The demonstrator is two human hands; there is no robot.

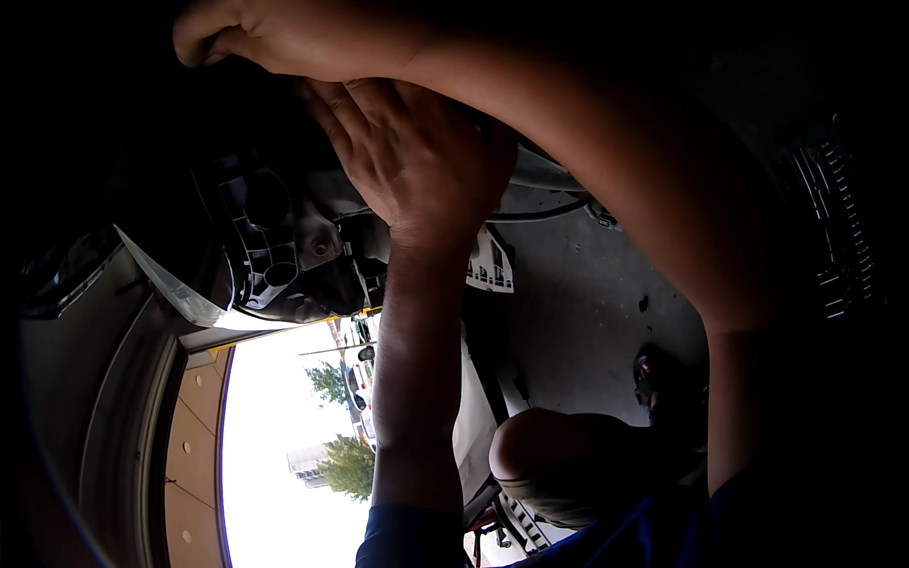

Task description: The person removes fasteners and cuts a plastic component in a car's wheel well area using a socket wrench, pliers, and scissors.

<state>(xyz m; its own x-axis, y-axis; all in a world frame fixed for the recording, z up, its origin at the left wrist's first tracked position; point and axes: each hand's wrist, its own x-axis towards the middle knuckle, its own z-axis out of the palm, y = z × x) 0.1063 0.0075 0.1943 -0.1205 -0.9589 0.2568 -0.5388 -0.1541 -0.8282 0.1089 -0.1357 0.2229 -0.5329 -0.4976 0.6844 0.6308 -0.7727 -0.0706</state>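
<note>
My left hand [421,166] reaches up at the top middle, its back toward me. The fingers lie close together and run under my right wrist, so their ends and whatever they grip are hidden. My right forearm crosses over it from the right. Farther up and left, my right hand [275,38] is closed, with the fingers curled in; anything inside them is lost in the dark. Just below both hands is a black plastic vehicle part [279,275] with ribs and round openings.
A dark hose [540,216] and a white slotted piece [494,265] are right of my left wrist. A tool tray [838,227] with rows of shiny pieces is at the far right. My bent knee [530,445] shows below, near a shoe [649,374]. Bright doorway [275,407] at lower left.
</note>
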